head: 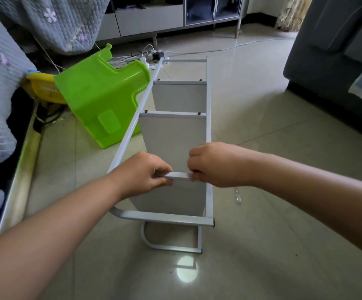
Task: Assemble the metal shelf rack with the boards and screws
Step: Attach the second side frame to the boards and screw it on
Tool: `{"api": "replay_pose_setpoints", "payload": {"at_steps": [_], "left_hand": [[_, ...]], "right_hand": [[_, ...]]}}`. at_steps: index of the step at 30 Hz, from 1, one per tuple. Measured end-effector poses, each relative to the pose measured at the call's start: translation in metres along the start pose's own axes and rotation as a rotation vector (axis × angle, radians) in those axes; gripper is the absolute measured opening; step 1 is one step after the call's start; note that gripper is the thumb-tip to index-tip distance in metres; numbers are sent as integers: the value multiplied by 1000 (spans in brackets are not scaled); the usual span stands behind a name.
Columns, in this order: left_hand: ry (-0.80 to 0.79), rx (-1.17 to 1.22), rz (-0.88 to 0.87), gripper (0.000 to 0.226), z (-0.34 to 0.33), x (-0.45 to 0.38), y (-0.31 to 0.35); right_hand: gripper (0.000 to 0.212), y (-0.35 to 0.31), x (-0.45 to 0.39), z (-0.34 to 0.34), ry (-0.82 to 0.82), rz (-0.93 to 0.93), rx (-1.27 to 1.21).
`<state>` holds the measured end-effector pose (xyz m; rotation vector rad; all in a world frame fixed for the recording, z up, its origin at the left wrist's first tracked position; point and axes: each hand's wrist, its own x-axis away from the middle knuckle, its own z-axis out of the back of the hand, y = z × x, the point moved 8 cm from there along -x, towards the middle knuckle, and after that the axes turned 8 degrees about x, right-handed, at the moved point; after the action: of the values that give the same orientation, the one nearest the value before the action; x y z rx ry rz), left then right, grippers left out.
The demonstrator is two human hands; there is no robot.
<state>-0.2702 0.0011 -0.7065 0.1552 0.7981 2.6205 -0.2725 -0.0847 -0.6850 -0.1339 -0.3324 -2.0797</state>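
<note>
A white metal shelf rack [208, 118] lies on its side on the tiled floor, running away from me. Two grey boards, the far board [179, 95] and the middle board [173, 131], stand between its side frames, each with dark screws at the top corners. A third grey board [181, 176] stands nearest me. My left hand [142, 173] pinches its top edge at the left. At the right end of that edge my right hand [213, 164] pinches it too. The rack's rounded foot bar [169, 218] is closest to me.
A green plastic stool [102, 98] lies tipped beside the rack's left rail, with a yellow item behind it. A small metal tool [238, 196] lies on the floor right of the rack. A quilt-covered sofa stands left, a dark sofa right, a power strip with cables beyond.
</note>
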Motion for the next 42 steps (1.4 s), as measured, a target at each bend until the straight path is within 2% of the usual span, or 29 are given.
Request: {"api": "replay_pose_setpoints", "payload": {"at_steps": [4, 6, 9, 11, 12, 13, 15, 17, 21, 24, 28, 30, 32, 33, 36, 39, 42], "left_hand": [[-9, -12, -10, 45, -1, -1, 1], [-17, -14, -2, 52, -1, -1, -1], [-17, 4, 2, 71, -2, 0, 0], [-6, 17, 37, 69, -4, 0, 4], [4, 14, 61, 70, -5, -1, 5], [13, 4, 68, 74, -7, -2, 8], [21, -44, 38, 87, -9, -7, 14], [5, -95, 13, 90, -12, -12, 17], [-6, -170, 99, 91, -15, -21, 10], [16, -232, 111, 100, -15, -23, 8], [20, -290, 138, 86, -17, -26, 4], [35, -305, 138, 91, -16, -26, 3], [37, -335, 147, 96, -15, -27, 2], [32, -338, 159, 91, -16, -27, 1], [18, -327, 191, 78, -17, -28, -1], [-8, -361, 193, 76, -19, -28, 1], [-36, -458, 225, 70, -24, -26, -1]], "right_hand": [[32, 3, 4, -1, -15, -23, 43], [31, 11, 11, -1, 1, -60, -54], [30, 39, 31, -4, 229, -138, -314], [32, 72, 45, -29, 358, -307, -435], [31, 88, 49, -53, 337, -430, -495], [28, 102, 50, -85, 243, -551, -532], [26, 112, 48, -154, -21, -705, -539], [27, 110, 43, -210, -202, -737, -512], [40, 92, 32, -286, -414, -745, -484], [35, 83, 25, -306, -418, -802, -447], [29, 81, 19, -304, -342, -841, -429], [29, 79, 21, -296, -323, -862, -408], [25, 76, 26, -283, -268, -873, -374], [20, 76, 29, -274, -226, -883, -373], [7, 86, 37, -236, 2, -915, -460], [7, 100, 53, -184, 392, -913, -646], [3, 106, 83, -114, 881, -850, -782]]}}
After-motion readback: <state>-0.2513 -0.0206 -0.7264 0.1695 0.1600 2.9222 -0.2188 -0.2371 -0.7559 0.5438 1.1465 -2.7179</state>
